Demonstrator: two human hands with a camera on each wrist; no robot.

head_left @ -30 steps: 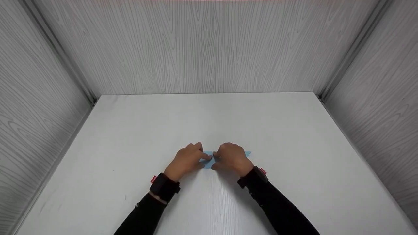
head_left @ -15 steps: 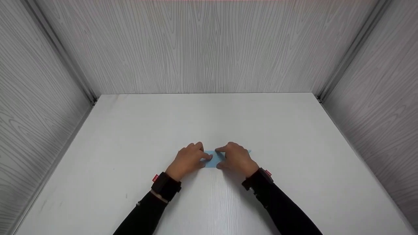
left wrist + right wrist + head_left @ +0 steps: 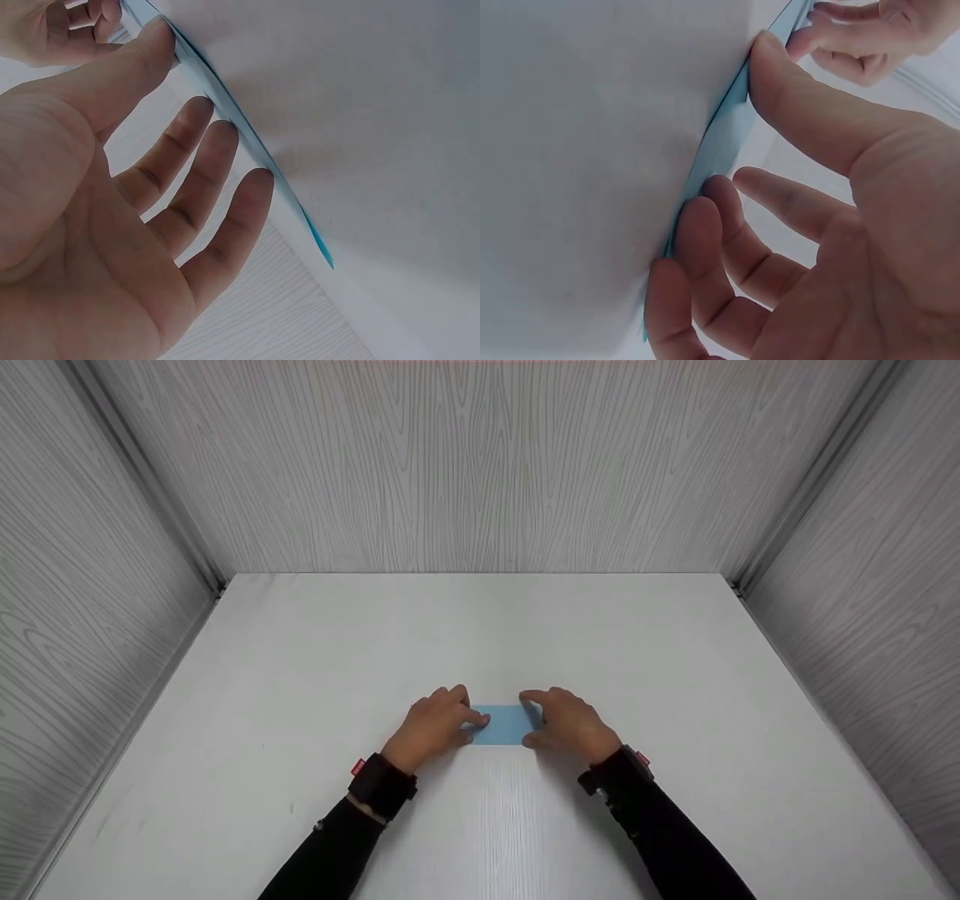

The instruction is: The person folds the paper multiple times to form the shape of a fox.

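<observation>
A light blue folded sheet of paper (image 3: 504, 725) lies flat on the white table between the two hands. My left hand (image 3: 431, 729) presses on its left part, index finger on top and thumb at the near edge. Over the right part rests my right hand (image 3: 571, 726), index finger stretched toward the far edge and thumb at the near edge. Both wrist views show the paper edge-on as a thin layered strip (image 3: 199, 71), fingertips touching it. In the right wrist view the layers of the paper (image 3: 724, 142) gape slightly. Both paper ends are covered by the hands in the head view.
The white tabletop (image 3: 480, 637) surrounds the paper. Grey wood-grain panels stand as a back wall (image 3: 480, 472), a left wall (image 3: 97, 585) and a right wall (image 3: 877, 585). Each wrist wears a black strap.
My right hand has slid rightward along the paper and its fingers have spread, baring more of the blue middle. The left hand has stayed nearly in place.
</observation>
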